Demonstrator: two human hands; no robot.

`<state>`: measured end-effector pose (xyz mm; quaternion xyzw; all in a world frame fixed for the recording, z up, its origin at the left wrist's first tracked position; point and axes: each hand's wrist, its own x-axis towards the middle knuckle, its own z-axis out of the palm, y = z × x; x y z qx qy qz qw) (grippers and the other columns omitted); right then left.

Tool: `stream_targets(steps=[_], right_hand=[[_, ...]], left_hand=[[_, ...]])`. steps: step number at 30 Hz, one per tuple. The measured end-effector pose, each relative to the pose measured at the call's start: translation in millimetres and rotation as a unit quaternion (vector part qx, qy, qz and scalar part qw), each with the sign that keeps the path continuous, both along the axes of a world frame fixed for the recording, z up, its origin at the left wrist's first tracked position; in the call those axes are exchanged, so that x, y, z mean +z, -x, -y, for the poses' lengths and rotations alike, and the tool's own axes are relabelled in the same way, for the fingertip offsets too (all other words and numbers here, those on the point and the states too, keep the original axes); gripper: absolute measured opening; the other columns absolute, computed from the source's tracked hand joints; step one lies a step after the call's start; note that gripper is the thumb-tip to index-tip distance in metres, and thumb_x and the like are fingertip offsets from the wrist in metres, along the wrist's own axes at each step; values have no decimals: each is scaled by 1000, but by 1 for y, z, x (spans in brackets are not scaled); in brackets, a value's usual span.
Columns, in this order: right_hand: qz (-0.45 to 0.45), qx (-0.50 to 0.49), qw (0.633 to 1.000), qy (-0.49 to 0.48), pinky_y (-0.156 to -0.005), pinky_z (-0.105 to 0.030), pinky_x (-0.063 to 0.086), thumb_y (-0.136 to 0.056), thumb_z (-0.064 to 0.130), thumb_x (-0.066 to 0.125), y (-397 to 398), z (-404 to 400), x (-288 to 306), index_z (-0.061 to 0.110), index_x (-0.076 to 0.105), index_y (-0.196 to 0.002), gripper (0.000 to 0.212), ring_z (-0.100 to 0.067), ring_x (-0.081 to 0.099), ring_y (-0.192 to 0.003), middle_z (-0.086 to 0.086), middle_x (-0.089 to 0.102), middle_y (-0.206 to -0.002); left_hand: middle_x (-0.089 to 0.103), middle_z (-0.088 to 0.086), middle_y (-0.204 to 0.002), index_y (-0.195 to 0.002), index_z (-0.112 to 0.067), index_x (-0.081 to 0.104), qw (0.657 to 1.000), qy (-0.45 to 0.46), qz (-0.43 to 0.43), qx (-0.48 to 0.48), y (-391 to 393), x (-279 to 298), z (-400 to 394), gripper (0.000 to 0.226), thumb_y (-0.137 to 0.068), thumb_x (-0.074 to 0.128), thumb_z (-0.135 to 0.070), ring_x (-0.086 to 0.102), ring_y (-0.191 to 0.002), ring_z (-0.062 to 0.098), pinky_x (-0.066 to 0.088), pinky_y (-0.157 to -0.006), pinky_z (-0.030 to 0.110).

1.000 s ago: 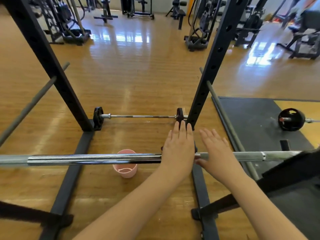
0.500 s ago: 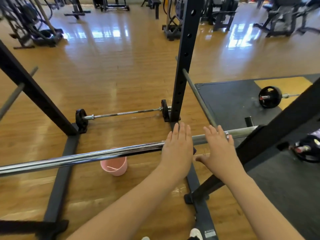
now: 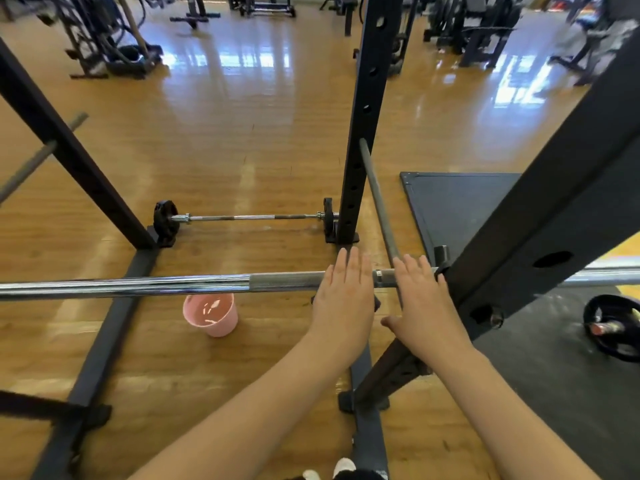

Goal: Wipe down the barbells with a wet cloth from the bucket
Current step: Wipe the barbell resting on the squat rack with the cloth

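A long chrome barbell [image 3: 138, 285] lies across the black rack at waist height, running left to right. My left hand [image 3: 344, 292] lies flat over its knurled part with straight fingers. My right hand [image 3: 424, 299] lies flat on the bar just to the right, beside the rack's near upright [image 3: 540, 223]. No cloth shows under either hand. A pink bucket [image 3: 211, 315] holding water stands on the wooden floor below the bar. A short barbell [image 3: 242, 217] with small black plates lies on the floor at the rack's far feet.
The far rack upright [image 3: 367, 116] rises behind my hands, and a grey safety bar [image 3: 377, 199] slants beside it. A dark rubber mat [image 3: 457, 202] lies to the right. A black plate [image 3: 613, 327] on a bar sits far right. Gym machines [image 3: 104, 39] line the back.
The camera swung left then right, so the bar looks level again. Both hands slid right along the bar, closer to the near upright. The bucket stays put.
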<state>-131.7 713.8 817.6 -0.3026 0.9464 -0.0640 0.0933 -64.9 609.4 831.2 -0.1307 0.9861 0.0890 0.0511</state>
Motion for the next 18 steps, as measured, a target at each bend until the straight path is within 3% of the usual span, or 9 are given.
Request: stream_targets(steps=[7,13,18], right_hand=[[-20,22,999,33,-114,-33,0,-90,23,61,-7,-17,-3,18,0,-151,87,-19,-10,-145,0,-1,-158],[-15,55,997,48,-115,-31,4,-90,19,59,-10,-29,-8,18,3,-151,82,-18,-7,-145,1,4,-157],[-3,104,992,77,-113,-27,-3,-91,19,58,1,-36,-19,18,-5,-151,87,-17,-11,-144,0,-4,-158]], left_hand=[[-15,13,-157,-148,-6,-13,1000,9,-3,-15,5,-7,-18,75,-98,42,-15,-15,-145,25,-1,-119,36],[-16,11,-157,-148,-7,-15,999,-13,-5,31,-7,-11,-31,77,-96,42,-8,-16,-145,23,-3,-117,33],[-17,9,-157,-147,-8,-17,996,7,-21,90,1,-19,-43,80,-95,44,-7,-16,-145,22,-3,-116,31]])
